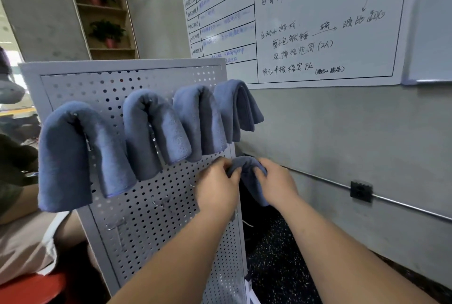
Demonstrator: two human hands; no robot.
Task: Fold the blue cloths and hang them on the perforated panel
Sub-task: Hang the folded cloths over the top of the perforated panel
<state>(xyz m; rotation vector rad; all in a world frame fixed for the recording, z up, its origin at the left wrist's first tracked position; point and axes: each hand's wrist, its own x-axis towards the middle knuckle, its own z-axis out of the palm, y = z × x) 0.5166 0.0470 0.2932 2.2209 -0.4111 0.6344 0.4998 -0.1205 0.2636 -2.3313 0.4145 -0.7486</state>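
Head view, looking down along both bare forearms.

- Grey perforated metal panel (151, 205) stands upright, close to the grey wall (342, 132).
- Upper row, left to right, four folded blue fleecy cloths are draped over pegs. The first hung cloth (66, 157) is the largest in view and hangs lowest. The second hung cloth (149, 132) sits just beside it. The third hung cloth (198, 120) touches the fourth hung cloth (237, 105), which juts past the panel's right edge.
- Fifth blue cloth (245, 165) is below that row, at the panel's right edge, and makes a rounded hump.
- Left hand (216, 188): fingers curled, pinching the hump's left side, with the back of the hand over the panel's holes.
- Right hand (276, 183): fingers curled onto the hump's right side, gripping it.
- The hump's crown shows between the two sets of knuckles. The rest of the cloth hangs down under the right palm, and a strip shows beneath the wrist.
- Cannot tell whether this cloth rests on a peg; the hands hide the spot.

Surroundings:
- White board with handwritten black characters (318, 22) hangs on the wall above.
- Black wall socket (360, 191) sits on a thin metal conduit (415, 208).
- Dark speckled floor (276, 267) lies right of the panel.
- Wooden shelf with potted green plants (107, 32) stands at the back left.
- Part of a seated person (14, 181) shows at the left edge.
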